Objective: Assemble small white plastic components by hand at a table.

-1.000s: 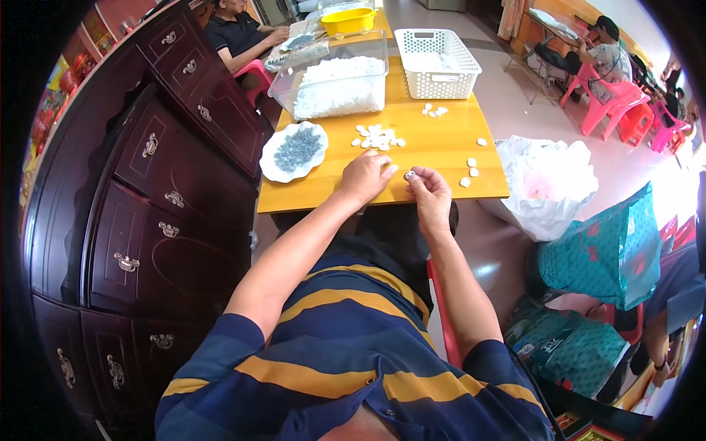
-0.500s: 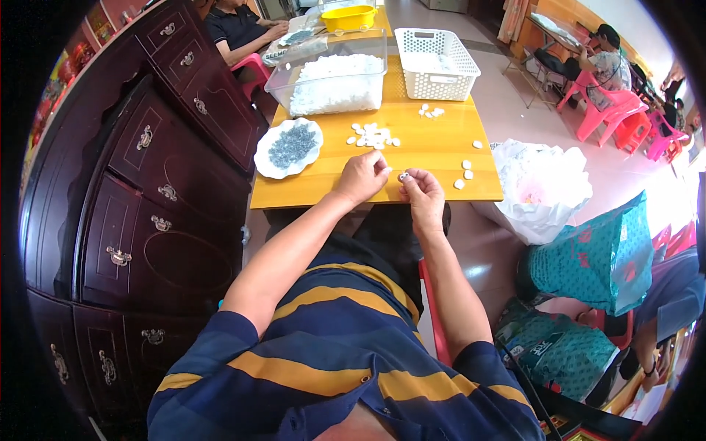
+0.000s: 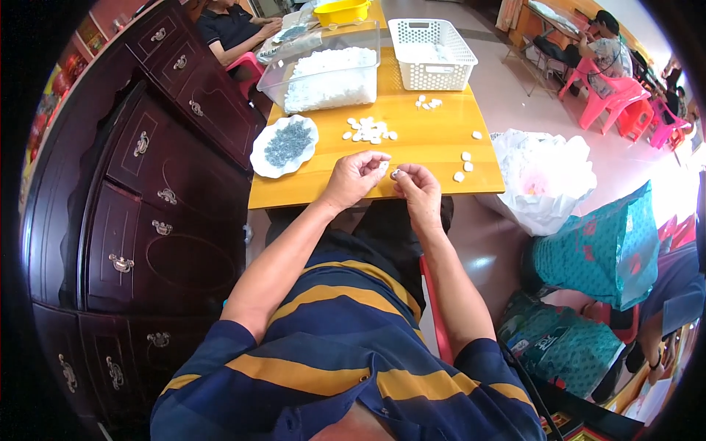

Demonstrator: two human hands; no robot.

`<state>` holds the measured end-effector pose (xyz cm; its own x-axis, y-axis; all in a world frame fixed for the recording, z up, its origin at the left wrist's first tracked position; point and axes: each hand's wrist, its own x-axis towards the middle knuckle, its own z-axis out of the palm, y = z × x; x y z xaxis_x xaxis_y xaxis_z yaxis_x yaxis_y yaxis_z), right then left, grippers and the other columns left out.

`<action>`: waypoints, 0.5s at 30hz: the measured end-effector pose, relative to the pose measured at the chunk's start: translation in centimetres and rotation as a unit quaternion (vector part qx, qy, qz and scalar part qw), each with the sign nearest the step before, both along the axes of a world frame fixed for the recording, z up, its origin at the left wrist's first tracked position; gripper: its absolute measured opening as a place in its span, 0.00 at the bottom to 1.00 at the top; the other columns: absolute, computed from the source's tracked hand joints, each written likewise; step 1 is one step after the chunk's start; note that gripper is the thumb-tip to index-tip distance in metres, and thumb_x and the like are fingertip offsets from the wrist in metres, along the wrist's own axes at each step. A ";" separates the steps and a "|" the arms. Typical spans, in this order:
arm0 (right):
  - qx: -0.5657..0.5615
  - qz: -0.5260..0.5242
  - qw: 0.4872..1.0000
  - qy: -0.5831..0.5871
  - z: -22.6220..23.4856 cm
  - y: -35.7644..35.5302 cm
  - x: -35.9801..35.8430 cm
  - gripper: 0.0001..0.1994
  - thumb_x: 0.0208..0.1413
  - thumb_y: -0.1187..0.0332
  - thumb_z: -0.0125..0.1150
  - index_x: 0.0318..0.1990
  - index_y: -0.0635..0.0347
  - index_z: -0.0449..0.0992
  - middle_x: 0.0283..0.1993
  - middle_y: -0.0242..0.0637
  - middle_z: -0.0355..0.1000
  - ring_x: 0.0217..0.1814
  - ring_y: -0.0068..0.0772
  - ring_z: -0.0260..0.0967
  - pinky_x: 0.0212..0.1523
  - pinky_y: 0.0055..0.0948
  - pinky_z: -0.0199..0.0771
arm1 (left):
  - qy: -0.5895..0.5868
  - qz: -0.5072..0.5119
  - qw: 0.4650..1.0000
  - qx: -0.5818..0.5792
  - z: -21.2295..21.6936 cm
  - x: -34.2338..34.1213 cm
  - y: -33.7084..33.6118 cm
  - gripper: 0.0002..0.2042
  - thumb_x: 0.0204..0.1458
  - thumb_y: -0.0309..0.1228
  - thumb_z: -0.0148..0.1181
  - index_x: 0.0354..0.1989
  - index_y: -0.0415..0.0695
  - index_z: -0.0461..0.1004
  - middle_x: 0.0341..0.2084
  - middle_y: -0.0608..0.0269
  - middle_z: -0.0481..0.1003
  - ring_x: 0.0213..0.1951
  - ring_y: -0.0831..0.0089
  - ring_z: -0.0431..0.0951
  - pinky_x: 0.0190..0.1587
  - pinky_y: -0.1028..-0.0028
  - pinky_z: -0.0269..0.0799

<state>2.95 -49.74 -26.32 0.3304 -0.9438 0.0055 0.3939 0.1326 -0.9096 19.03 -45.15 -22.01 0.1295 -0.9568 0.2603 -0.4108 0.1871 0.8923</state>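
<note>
Landmark: the yellow counter, and above all its near edge, where both hands work.

Farthest left on the counter lies a white dish of small grey bits, well off from the hands. Just right of it, at the near edge, the left hand is curled, its fingers bent in and pressed around a small white piece that peeps out at the fingertips. Close to the right of that, almost touching, the right hand pinches a tiny grey bit between thumb and forefinger, its tip turned toward the white piece.

The step in hand looks like fitting the grey bit into the white piece. To do it well, both wrists should rest on the counter's edge, the white piece be held steady with its opening facing the other hand, and the bit be pushed straight in, not at a slant; whether it is already seated is too small to tell.

Farther in from the edge lie a cluster of white pieces, a clear tub and a white basket; to the right a few loose pieces.
</note>
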 end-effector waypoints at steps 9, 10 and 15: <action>0.011 0.014 1.000 -0.008 0.1 0.0 -0.1 0.06 0.60 0.73 0.62 0.43 0.63 0.77 0.36 0.30 0.76 0.35 0.18 0.71 0.37 0.19 0.71 | -0.019 -0.013 1.000 0.012 0.5 -0.3 -0.5 0.11 0.57 0.26 0.63 0.48 0.39 0.79 0.28 0.69 0.80 0.28 0.86 0.75 0.35 0.80 0.74; 0.015 0.018 1.000 -0.019 0.1 0.0 -0.1 0.06 0.59 0.73 0.62 0.42 0.64 0.77 0.37 0.29 0.76 0.36 0.18 0.70 0.39 0.20 0.71 | -0.020 -0.014 1.000 0.014 0.7 -0.4 -0.5 0.11 0.57 0.26 0.63 0.48 0.39 0.79 0.28 0.69 0.80 0.28 0.86 0.75 0.35 0.80 0.74; 0.017 0.021 1.000 -0.014 0.3 0.2 0.0 0.06 0.59 0.74 0.62 0.42 0.63 0.77 0.37 0.29 0.76 0.36 0.17 0.70 0.39 0.20 0.71 | -0.027 -0.018 0.999 0.017 0.7 0.1 -0.5 0.11 0.57 0.26 0.63 0.48 0.40 0.80 0.30 0.66 0.82 0.30 0.84 0.77 0.36 0.79 0.75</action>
<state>2.92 -49.51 -25.99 0.3695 -0.9291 -0.0170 0.4121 0.1802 -0.8931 19.09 -45.61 -21.34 0.0824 -0.9687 0.2341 -0.4521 0.1730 0.8751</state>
